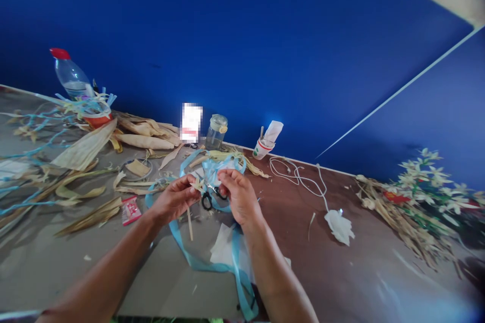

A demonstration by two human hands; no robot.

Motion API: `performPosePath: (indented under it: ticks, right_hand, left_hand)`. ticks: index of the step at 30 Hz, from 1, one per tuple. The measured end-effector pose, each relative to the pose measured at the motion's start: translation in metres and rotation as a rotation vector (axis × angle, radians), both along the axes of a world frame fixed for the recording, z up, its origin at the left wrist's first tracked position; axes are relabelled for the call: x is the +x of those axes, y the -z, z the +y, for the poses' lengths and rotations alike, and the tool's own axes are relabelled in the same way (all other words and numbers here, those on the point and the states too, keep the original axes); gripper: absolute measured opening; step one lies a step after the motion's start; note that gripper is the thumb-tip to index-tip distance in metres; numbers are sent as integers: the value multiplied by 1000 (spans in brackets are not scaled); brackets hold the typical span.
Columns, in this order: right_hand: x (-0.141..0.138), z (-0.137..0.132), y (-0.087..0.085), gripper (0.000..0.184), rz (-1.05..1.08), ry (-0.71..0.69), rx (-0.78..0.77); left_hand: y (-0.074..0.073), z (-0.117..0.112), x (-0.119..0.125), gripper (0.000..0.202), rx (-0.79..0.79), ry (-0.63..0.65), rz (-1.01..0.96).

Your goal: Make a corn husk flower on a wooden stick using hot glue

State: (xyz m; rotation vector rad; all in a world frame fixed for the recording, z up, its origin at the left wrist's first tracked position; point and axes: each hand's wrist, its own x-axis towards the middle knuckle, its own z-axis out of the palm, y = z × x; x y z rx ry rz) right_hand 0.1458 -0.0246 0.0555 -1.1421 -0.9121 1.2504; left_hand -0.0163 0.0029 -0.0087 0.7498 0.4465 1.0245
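My left hand (pixel 176 198) is closed in a pinch on a small pale piece of corn husk (pixel 197 185), with a thin strip (pixel 190 223) hanging just beneath. To its right my right hand (pixel 239 194) is closed, thumb against fingers; what it holds, if anything, is too small to make out. Between and below the hands is a pair of black-handled scissors (pixel 206 201), partly hidden by my right fingers. Light blue ribbon (pixel 197 262) is bunched behind the hands and loops down to the table's front edge. White paper (pixel 223 245) lies under my right forearm.
Dried husks (pixel 146 141), a red candy packet (pixel 131 210) and a plastic bottle (pixel 74 78) are on the left. At the back stand a glass jar (pixel 215 132) and a paper cup (pixel 262 148). A white cable (pixel 322 186) and flower stems (pixel 413 232) lie on the right.
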Motion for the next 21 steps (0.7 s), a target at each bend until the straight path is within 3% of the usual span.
performPosePath:
  ticks: [2, 5, 10, 14, 21]
  right_hand:
    - [15, -5, -3, 23, -142, 3, 39]
    - [44, -24, 2, 23, -527, -44, 64]
    - [86, -73, 38, 31, -1109, 8, -83]
    - [86, -94, 57, 38, -1338, -57, -211]
    - [69, -83, 55, 37, -1601, -58, -322]
  left_hand:
    - [-1, 1, 0, 18, -2, -13, -19]
    - [-2, 2, 0, 17, -4, -28, -57]
    - [-4, 2, 1, 18, 0, -42, -98]
    - [-4, 1, 2, 18, 17, -36, -120]
    - [4, 4, 1, 18, 9, -1, -105]
